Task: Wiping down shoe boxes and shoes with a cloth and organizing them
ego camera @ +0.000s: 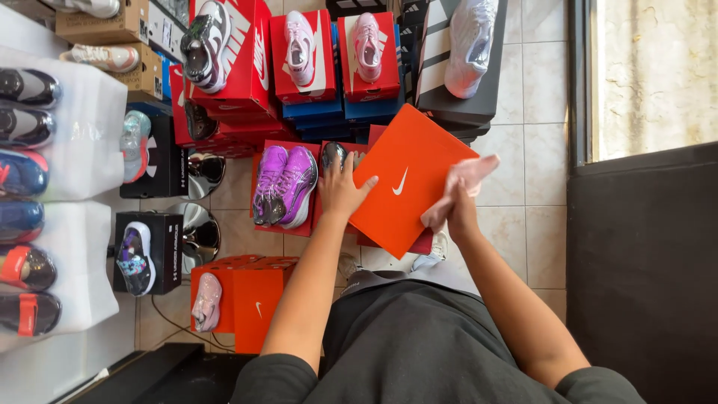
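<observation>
Left hand (342,191) rests open, fingers spread, flat on the near-left edge of the orange box (407,183), steadying it. That box is tilted, held up above the floor (535,217) over a stack of red boxes. Left of the orange box, a pair of purple shoes (286,185) sits on a red box, and further left a black box (148,251) carries a dark patterned shoe. Below and left of the orange box, two more orange boxes (243,299) stand on the floor, a pink shoe (206,301) lying on one. Behind the orange box, red boxes (336,56) carry pink shoes. On the right edge of the orange box, the right hand (458,202) is closed around a pale pink cloth (460,183), pressed against the lid. Right of the box the tiled floor runs to a dark wall (643,277).
</observation>
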